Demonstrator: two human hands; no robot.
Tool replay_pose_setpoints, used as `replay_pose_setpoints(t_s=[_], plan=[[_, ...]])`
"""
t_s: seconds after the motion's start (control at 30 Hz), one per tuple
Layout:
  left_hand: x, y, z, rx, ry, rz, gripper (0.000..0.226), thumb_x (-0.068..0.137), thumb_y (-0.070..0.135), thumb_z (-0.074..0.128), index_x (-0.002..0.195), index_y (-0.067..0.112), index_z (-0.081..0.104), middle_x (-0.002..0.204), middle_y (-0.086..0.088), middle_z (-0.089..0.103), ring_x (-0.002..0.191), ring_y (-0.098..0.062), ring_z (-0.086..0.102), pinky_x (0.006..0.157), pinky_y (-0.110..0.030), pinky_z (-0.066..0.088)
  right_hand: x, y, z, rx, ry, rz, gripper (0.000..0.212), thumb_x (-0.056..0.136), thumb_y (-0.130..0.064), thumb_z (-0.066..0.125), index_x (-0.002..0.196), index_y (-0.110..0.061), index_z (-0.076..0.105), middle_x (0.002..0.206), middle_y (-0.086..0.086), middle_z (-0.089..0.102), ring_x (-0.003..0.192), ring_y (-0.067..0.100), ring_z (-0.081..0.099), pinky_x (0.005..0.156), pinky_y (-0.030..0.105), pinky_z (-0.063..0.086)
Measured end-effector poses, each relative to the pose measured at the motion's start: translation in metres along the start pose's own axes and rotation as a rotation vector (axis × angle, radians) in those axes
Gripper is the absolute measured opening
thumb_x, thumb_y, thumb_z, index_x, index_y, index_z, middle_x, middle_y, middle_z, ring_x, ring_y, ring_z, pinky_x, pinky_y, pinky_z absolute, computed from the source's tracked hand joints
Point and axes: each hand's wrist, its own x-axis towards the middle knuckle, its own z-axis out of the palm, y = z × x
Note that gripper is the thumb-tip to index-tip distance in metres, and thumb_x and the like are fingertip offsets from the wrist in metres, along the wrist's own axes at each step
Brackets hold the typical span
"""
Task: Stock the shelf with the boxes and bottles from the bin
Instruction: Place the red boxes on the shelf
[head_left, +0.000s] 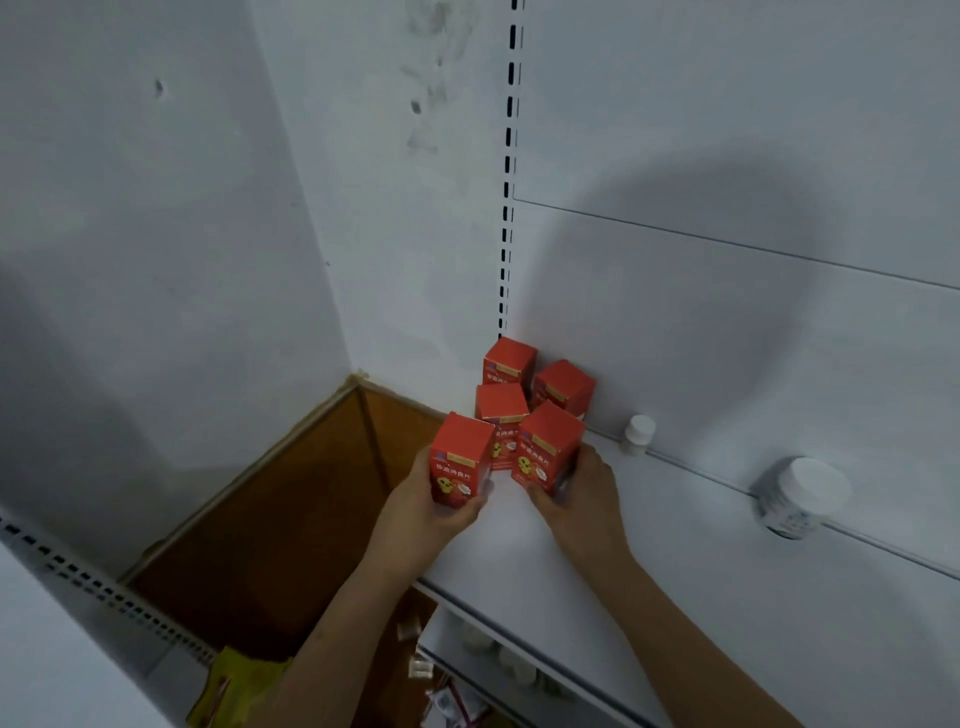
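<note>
two bare forearms, left hand (434, 499) and right hand (582, 493) ungloved.

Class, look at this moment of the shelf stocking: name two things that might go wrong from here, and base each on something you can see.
1. The left hand holds a red box right at the shelf corner; set down there, it might tip off the edge.
2. The right hand grips another box tight against three standing boxes; a push could topple them like dominoes.

Shop stockroom corner, white slotted shelving (675, 545), matching red product boxes (548, 447), pill bottles (800, 496)
</note>
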Motion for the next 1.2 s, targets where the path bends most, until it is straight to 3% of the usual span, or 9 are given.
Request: replay_pose_setpoints(t_s=[0.3,0.4,0.47,0.53,0.7,0.83,0.97,1.07,1.2], plan=[[-0.007,0.003,0.002,0.042,0.007,0.045,0.07,0.077,0.055,0.076,0.134,0.045,0.037,0.126,0.024,0.055,0.12,0.003,0.053,0.098,-0.023,0.049,-0.005,-0.01,-0.009,-0.209,-0.038,0.003,0.075,0.077,-0.054,0.074,0.132,-0.008,0.049,0.117,0.01,0.059,0.11,0.03,0.052,0.09,0.038,0.042],[-0.035,0.009,0.007,0.082,0.285,-0.037,0.08,0.078,0.052,0.075,0.145,0.033,0.035,0.148,0.009,0.041,0.136,-0.009,0.039,0.107,-0.031,0.038,-0.018,-0.005,-0.03,-0.182,-0.111,0.047,0.09,0.082,-0.044,0.073,0.151,-0.009,0.027,0.138,0.013,0.045,0.127,0.031,0.04,0.105,0.037,0.033],[-0.06,0.023,0.016,0.074,0.484,-0.033,0.061,0.082,0.043,0.074,0.134,0.033,0.043,0.138,0.007,0.044,0.129,-0.011,0.044,0.103,-0.036,0.044,-0.027,-0.004,-0.054,-0.073,-0.061,0.059,0.079,0.088,-0.034,0.069,0.151,-0.009,0.027,0.14,0.012,0.043,0.129,0.029,0.041,0.107,0.036,0.034],[-0.078,0.04,0.031,0.053,0.532,0.076,0.043,0.085,0.032,0.072,0.119,0.039,0.046,0.121,0.012,0.047,0.114,-0.007,0.048,0.096,-0.036,0.049,-0.036,-0.003,-0.085,0.032,0.056,0.022,0.064,0.09,-0.026,0.067,0.145,-0.011,0.038,0.133,0.007,0.05,0.123,0.023,0.048,0.104,0.034,0.04],[-0.099,0.082,0.099,0.123,0.247,0.31,0.031,0.09,0.024,0.065,0.118,0.03,0.055,0.111,0.017,0.05,0.107,-0.005,0.052,0.094,-0.027,0.047,-0.067,0.009,-0.178,0.112,0.278,-0.044,0.043,0.093,-0.025,0.065,0.132,-0.016,0.052,0.121,-0.005,0.053,0.113,0.011,0.053,0.099,0.027,0.043],[-0.13,0.13,0.181,0.119,-0.011,0.43,0.033,0.091,0.031,0.063,0.122,0.037,0.053,0.117,0.028,0.049,0.114,0.005,0.05,0.095,-0.013,0.041,-0.119,0.047,-0.26,0.041,0.371,-0.03,0.043,0.095,-0.034,0.061,0.134,-0.021,0.05,0.125,-0.013,0.049,0.116,0.002,0.048,0.095,0.006,0.032],[-0.185,0.175,0.272,0.123,-0.252,0.53,0.042,0.09,0.038,0.066,0.124,0.049,0.045,0.121,0.038,0.044,0.115,0.02,0.042,0.093,0.004,0.029,-0.191,0.098,-0.35,-0.02,0.451,0.073,0.05,0.095,-0.042,0.056,0.141,-0.024,0.046,0.135,-0.01,0.049,0.119,-0.001,0.045,0.099,0.009,0.033],[-0.231,0.208,0.332,0.124,-0.46,0.625,0.045,0.091,0.037,0.064,0.133,0.041,0.048,0.129,0.031,0.046,0.12,0.014,0.042,0.097,0.002,0.028,-0.252,0.134,-0.414,-0.085,0.569,0.152,0.052,0.095,-0.049,0.051,0.141,-0.023,0.046,0.133,-0.012,0.05,0.118,-0.001,0.044,0.095,0.003,0.027],[-0.299,0.253,0.409,0.121,-0.647,0.782,0.05,0.088,0.036,0.067,0.134,0.038,0.049,0.13,0.026,0.05,0.118,0.008,0.046,0.099,-0.015,0.04,-0.344,0.183,-0.485,-0.14,0.701,0.304,0.051,0.098,-0.046,0.051,0.142,-0.022,0.045,0.138,-0.01,0.048,0.128,0.005,0.042,0.106,0.016,0.03]])
